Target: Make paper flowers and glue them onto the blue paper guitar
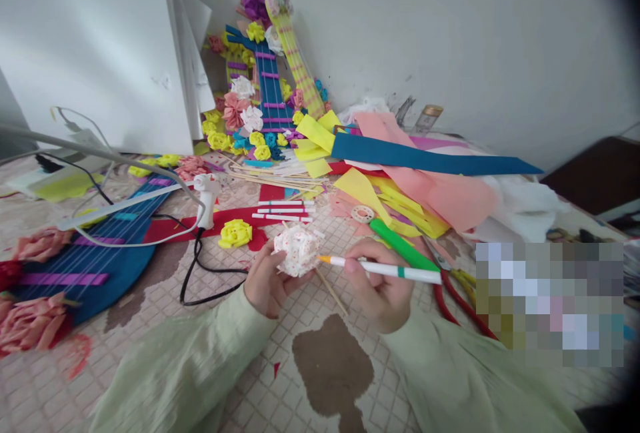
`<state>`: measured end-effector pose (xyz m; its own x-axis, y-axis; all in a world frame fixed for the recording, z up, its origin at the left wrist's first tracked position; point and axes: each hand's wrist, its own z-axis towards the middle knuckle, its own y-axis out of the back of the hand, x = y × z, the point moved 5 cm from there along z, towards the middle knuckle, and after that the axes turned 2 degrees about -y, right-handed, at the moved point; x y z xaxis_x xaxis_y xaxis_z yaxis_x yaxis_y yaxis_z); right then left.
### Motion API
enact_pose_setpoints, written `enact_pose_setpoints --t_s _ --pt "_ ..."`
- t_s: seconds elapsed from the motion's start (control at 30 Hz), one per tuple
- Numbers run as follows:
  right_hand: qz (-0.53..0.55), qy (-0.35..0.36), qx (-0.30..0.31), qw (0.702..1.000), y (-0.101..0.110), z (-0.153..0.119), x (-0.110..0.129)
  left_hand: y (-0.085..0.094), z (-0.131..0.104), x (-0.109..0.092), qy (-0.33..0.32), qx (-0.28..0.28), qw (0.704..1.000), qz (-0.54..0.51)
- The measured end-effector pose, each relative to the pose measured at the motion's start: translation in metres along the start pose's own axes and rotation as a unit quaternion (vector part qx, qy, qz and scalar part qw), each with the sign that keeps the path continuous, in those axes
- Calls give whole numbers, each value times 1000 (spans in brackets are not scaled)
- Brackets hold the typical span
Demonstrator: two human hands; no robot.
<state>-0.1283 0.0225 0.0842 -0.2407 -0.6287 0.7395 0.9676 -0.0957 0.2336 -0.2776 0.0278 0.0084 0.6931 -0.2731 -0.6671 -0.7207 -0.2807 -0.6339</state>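
Observation:
A white paper flower [299, 251] speckled with orange-red dots is pinched between the fingers of my left hand [267, 281]. A thin wooden stick [332, 293] slants down from behind the bloom. My right hand [383, 286] grips a white felt-tip marker [375, 267] with a green band, its orange tip pointing left at the flower's right edge. Whether the tip touches the paper I cannot tell. Just left of the bloom lies a yellow paper flower [235, 233]. Behind it, several capped markers [284, 210] rest on a red paper strip.
A white glue gun [204, 201] stands left with its black cord looping forward. A blue paper guitar [125, 253] lies far left. Decorated guitars [273, 86] lean at the back. Crepe paper strips [430, 159], a green tool or handle [403, 244] and red-handled scissors [450, 293] lie right.

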Motion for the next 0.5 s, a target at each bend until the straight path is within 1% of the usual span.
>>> enact_pose_setpoints --t_s 0.1,0.23,0.3,0.4,0.5 --pt "-15 -17 21 1000 -3 1 -1 0 -1 -1 5 -6 1000 -6" --pt "0 2 -10 1000 2 -1 0 -2 -2 1 32 -8 999 -2" --pt "3 9 -5 1000 2 -2 1 -3 -2 3 50 -7 999 9" --pt "-7 4 16 1000 -1 -2 0 -1 -1 4 64 -26 997 24" --pt "-16 -2 9 1000 -1 -1 0 0 0 4 60 -54 997 21"
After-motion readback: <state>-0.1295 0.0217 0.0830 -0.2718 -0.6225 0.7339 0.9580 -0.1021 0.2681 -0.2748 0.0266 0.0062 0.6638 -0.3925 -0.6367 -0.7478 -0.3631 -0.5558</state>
